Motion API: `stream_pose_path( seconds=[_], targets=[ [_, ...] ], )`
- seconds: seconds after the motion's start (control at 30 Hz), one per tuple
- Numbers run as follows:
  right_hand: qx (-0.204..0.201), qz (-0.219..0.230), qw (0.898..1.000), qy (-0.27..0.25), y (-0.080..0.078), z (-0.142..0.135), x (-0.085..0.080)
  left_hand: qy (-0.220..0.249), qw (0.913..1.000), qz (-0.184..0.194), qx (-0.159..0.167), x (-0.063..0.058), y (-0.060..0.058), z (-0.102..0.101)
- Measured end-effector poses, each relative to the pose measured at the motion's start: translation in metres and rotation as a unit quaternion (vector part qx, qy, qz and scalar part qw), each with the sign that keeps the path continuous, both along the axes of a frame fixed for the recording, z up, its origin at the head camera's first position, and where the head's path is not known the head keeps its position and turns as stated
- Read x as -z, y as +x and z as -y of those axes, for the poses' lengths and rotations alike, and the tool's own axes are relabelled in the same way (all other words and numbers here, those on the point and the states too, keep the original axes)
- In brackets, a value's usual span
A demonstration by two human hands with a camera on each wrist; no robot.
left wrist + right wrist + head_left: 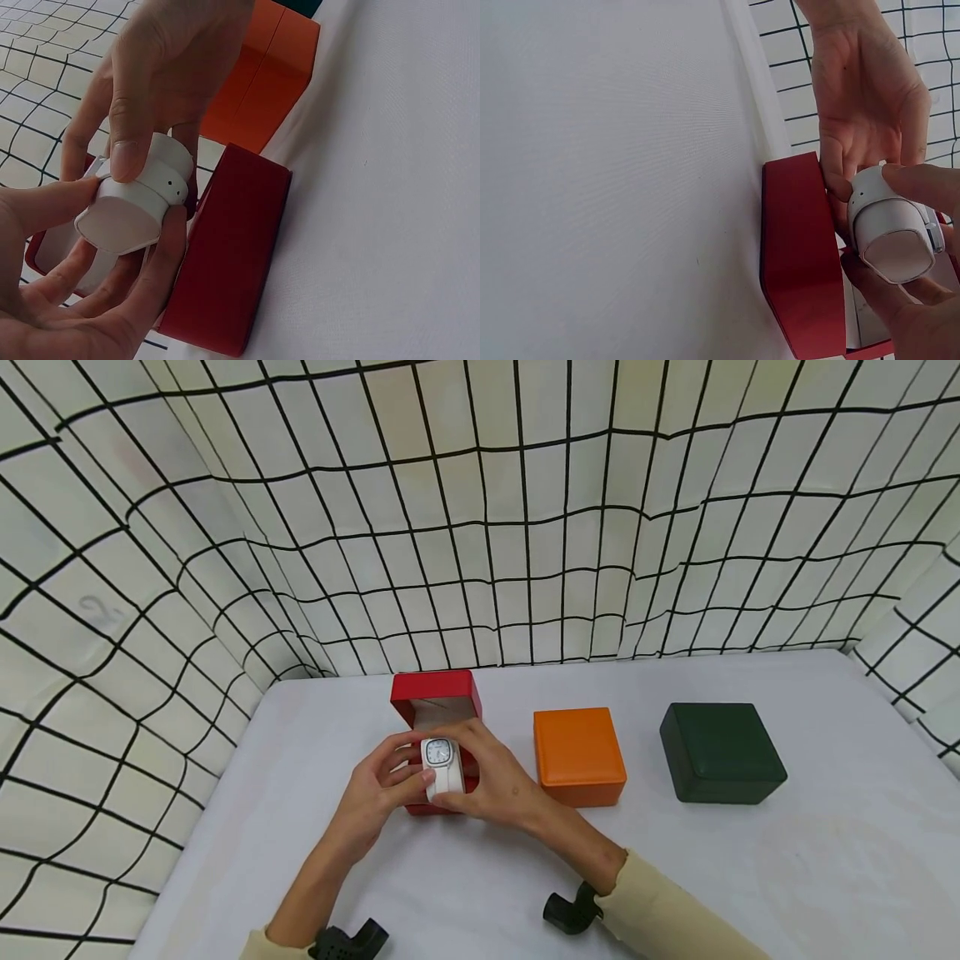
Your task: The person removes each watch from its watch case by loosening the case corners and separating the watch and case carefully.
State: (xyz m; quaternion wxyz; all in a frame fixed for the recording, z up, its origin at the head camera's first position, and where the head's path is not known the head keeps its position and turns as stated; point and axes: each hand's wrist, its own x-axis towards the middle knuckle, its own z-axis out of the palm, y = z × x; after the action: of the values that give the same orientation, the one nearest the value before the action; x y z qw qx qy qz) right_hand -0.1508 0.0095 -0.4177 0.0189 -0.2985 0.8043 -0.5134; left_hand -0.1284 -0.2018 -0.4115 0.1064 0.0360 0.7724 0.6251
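Partly hidden: red box (435, 683) behind left hand (377, 792) and right hand (497, 778), both gripping white watch (446, 770).

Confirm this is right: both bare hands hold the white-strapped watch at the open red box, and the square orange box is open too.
One error: the square orange box is closed, as the head view shows. The left hand and right hand do hold the white-strapped watch at the open red box.

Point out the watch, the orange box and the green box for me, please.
Watch (439, 754), head view: its face.
Orange box (578, 747), head view: its top.
Green box (722, 743), head view: its top.
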Motion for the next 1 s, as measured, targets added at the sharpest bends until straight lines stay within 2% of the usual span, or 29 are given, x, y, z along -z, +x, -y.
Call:
stream_pose_path(
  seconds=[0.3,0.63,1.0],
  targets=[
    [-0.002,0.0,1.0,-0.002,0.0001,-0.0015,-0.0001,-0.003,1.0,0.0,0.005,0.0027,-0.0014,0.0028],
    [0.0,0.0,1.0,0.004,-0.0004,-0.0032,-0.0006,0.0,1.0,0.009,0.002,0.0002,-0.0024,0.0017],
    [0.004,0.0,1.0,-0.007,0.0005,-0.0039,-0.0014,0.025,0.9997,-0.003,0.003,0.0021,-0.0032,0.0005]
  ],
)
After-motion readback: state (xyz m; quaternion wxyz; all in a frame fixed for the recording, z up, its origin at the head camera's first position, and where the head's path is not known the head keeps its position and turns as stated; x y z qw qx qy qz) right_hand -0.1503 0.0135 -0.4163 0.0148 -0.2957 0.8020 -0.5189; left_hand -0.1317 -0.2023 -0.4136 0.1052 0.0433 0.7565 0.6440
